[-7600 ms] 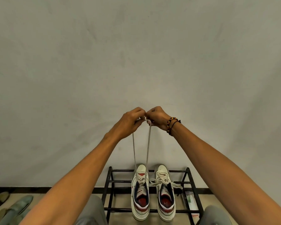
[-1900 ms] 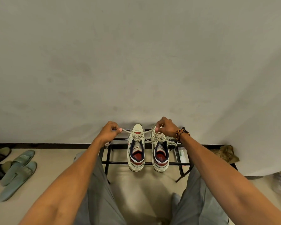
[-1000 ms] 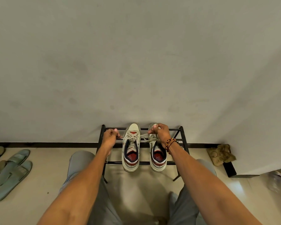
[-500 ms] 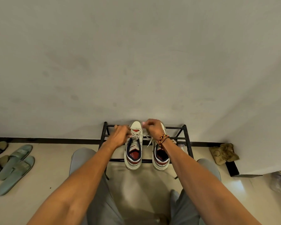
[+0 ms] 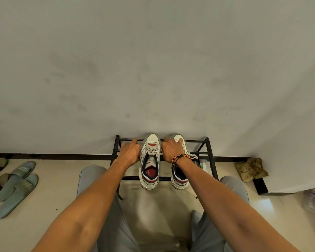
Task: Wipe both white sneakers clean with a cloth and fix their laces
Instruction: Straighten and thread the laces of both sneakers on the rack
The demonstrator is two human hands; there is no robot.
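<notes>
White leather, red and navy trim: two sneakers stand side by side on the top tier of a black metal shoe rack [image 5: 210, 157] set against a pale wall [image 5: 153, 60], toes to the wall, heels overhanging the front rail.

Left sneaker [image 5: 150, 166]: fully in view. Laces [image 5: 151, 149] cross the tongue; a strand runs sideways from the eyelets toward each hand.

Right sneaker [image 5: 178, 180]: toe and heel visible, midsection covered by the right wrist. A loose lace end lies over its outer side.

Left hand [image 5: 129, 151]: positioned just left of the left sneaker, touching its side, index finger extended toward the rear rail, remaining fingers curled. Whether it grasps the lace cannot be determined; the contact point is hidden behind the hand.

Right hand [image 5: 171, 149]: between the two sneakers and over the right one, fingers curled downward at the lace end of the left sneaker. Grasp likewise cannot be confirmed. A beaded bracelet [image 5: 180, 158] sits on this wrist.

Surroundings: grey-trousered knees below the forearms; green slippers [image 5: 16, 186] on the floor well to the left; a crumpled olive cloth [image 5: 250, 169] on the floor to the right of the rack, apart from both sneakers.
</notes>
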